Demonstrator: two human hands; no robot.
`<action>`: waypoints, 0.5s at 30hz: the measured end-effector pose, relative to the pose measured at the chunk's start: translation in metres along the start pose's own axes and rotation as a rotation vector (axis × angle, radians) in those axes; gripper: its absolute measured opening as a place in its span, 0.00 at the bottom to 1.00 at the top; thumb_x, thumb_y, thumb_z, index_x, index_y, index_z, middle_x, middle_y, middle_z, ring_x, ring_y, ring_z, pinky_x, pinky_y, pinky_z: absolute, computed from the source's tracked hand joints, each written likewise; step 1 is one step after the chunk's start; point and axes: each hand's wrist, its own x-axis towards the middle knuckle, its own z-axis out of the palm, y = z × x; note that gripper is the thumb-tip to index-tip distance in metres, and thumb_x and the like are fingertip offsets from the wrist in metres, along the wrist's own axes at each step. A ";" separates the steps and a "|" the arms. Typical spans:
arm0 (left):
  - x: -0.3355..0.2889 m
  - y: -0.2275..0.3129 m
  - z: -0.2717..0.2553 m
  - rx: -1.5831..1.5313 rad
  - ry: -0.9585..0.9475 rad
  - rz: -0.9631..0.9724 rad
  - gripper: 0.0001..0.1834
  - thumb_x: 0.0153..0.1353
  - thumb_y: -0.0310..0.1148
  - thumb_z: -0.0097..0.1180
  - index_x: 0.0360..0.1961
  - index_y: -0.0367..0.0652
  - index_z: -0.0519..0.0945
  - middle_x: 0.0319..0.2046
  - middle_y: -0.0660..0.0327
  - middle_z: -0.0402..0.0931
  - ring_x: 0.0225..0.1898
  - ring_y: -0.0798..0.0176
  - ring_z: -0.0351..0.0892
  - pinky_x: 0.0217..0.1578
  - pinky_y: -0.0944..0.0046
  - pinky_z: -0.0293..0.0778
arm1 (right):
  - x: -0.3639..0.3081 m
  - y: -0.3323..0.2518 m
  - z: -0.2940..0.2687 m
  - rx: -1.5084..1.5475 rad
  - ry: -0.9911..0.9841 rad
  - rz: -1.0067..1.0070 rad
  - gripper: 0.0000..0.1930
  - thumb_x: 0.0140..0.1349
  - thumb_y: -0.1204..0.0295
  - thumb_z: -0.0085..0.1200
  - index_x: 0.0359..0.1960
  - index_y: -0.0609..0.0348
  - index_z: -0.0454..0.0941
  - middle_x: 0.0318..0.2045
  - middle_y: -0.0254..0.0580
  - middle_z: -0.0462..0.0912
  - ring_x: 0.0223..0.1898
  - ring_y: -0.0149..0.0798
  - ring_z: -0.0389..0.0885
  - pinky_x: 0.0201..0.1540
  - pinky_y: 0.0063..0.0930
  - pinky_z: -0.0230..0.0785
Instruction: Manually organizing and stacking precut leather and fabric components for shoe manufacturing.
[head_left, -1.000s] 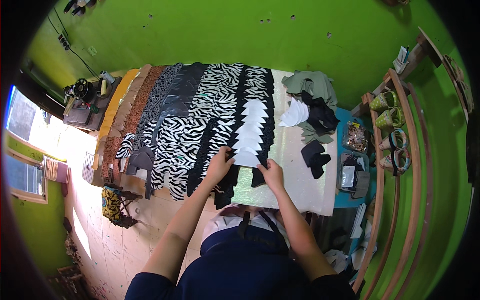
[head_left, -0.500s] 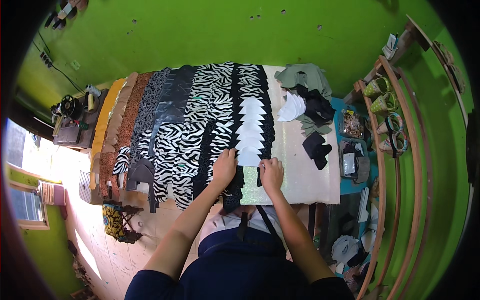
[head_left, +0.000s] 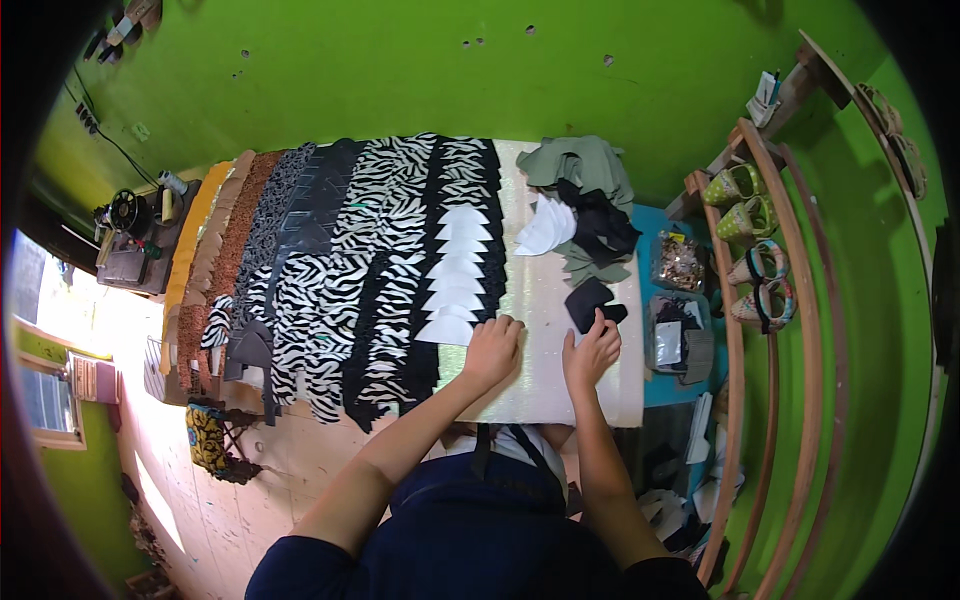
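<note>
Right hand [head_left: 592, 352] is pinching a black cut piece [head_left: 590, 303] off the small stack; left hand [head_left: 492, 350], fingers together, is pressing flat beside the white pieces row [head_left: 455, 275]. Next likely calls for laying it in line.

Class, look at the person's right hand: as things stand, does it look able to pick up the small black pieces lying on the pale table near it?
Probably yes. The right hand already reaches the black pieces with its fingertips, and nothing lies between them on the pale table.
</note>
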 end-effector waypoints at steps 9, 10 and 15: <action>0.039 0.064 0.040 -0.089 -0.051 -0.024 0.13 0.49 0.29 0.51 0.38 0.44 0.73 0.34 0.56 0.71 0.36 0.52 0.73 0.37 0.54 0.67 | 0.069 0.090 -0.016 0.630 -0.418 -0.059 0.17 0.56 0.65 0.54 0.42 0.64 0.74 0.36 0.51 0.77 0.38 0.49 0.76 0.41 0.33 0.66; 0.043 0.068 0.041 -0.111 -0.038 -0.027 0.12 0.49 0.30 0.51 0.38 0.43 0.73 0.33 0.55 0.71 0.36 0.52 0.73 0.37 0.54 0.68 | 0.079 0.095 -0.024 0.689 -0.549 -0.014 0.17 0.58 0.64 0.53 0.43 0.65 0.73 0.36 0.52 0.77 0.38 0.47 0.76 0.42 0.32 0.66; 0.055 0.089 0.035 -0.188 0.019 -0.098 0.09 0.53 0.29 0.52 0.36 0.39 0.74 0.34 0.51 0.72 0.35 0.47 0.74 0.37 0.55 0.71 | 0.110 0.111 -0.030 0.834 -0.420 -0.044 0.17 0.64 0.62 0.44 0.44 0.66 0.72 0.38 0.55 0.76 0.41 0.50 0.75 0.44 0.33 0.65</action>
